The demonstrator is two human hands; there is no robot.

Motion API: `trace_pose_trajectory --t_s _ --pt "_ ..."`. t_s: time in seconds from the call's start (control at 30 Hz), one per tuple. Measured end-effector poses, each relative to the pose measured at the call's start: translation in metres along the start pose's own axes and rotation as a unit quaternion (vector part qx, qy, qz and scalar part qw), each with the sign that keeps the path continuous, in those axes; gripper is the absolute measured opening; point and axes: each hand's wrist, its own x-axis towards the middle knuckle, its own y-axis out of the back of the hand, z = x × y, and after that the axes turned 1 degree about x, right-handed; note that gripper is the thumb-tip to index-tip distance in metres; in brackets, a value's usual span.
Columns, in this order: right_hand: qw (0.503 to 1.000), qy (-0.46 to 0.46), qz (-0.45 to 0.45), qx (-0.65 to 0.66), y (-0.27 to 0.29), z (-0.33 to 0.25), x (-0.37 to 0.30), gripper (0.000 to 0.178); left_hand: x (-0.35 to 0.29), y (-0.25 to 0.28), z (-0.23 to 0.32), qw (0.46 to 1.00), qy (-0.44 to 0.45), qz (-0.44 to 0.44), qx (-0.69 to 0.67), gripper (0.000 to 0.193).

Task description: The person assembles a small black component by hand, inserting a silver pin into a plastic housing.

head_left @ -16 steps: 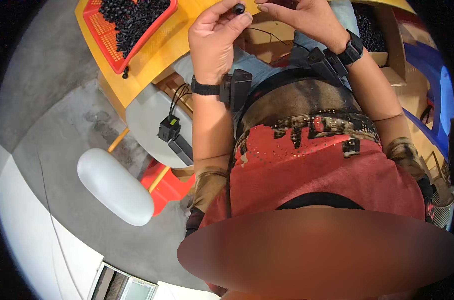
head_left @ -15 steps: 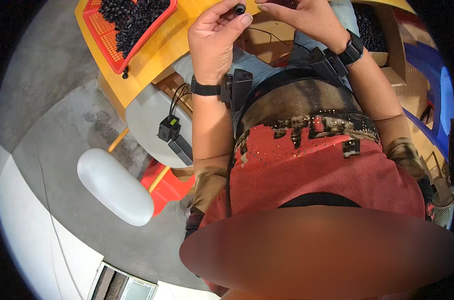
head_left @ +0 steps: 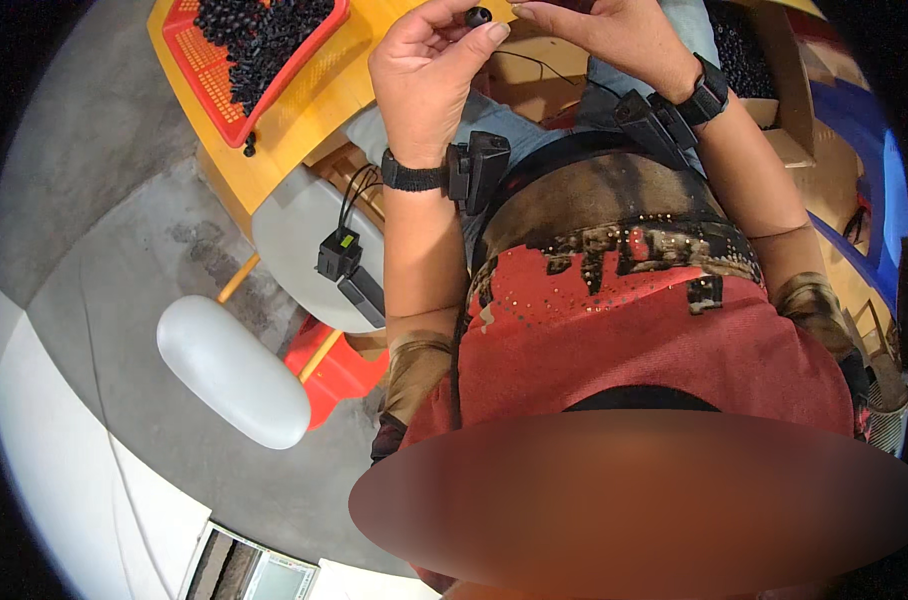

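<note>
At the top edge, my left hand (head_left: 424, 85) is closed, pinching a small black tube-like part (head_left: 478, 16) between thumb and fingers, its round hollow end showing. Just to its right, my right hand (head_left: 624, 42) has thumb and fingers pressed together beside that part. The picture's edge cuts off those fingertips, so what they hold cannot be made out. Left of my hands, a red plastic basket (head_left: 236, 133) full of small black parts (head_left: 274, 40) stands on the yellow table (head_left: 319, 110). Another small black part (head_left: 250, 148) sits at the basket's near corner.
A cardboard box (head_left: 796, 130) with many black pieces (head_left: 739, 60) is at right, beside blue plastic (head_left: 886, 190). On the left are a grey seat (head_left: 294, 225) with a cabled black device (head_left: 340, 250), a pale armrest (head_left: 234, 372) and red plastic (head_left: 349, 375).
My left hand has shifted very slightly left and up, the black part staying in its fingers. The right hand stays almost in place.
</note>
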Motion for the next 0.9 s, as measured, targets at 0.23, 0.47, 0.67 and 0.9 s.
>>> trace_pose_trajectory --t_s 0.23,0.47,0.67,0.9 --pt "0.998 0.042 -0.019 -0.053 0.004 -0.01 0.0 0.011 -0.001 -0.002 -0.002 0.996 0.033 -0.008 -0.077 0.032" --pt "1.0 0.018 -0.001 -0.009 0.003 -0.005 -0.002 0.011 -0.001 0.003 -0.01 0.962 0.099 -0.032 -0.252 0.028" --pt "0.999 0.043 -0.001 -0.013 0.004 -0.003 -0.001 0.011 0.001 0.002 -0.017 0.934 0.095 -0.027 -0.343 0.025" --pt "0.997 0.064 -0.005 -0.032 0.005 -0.011 0.001 0.013 0.001 -0.001 -0.023 0.918 0.108 -0.022 -0.381 0.025"
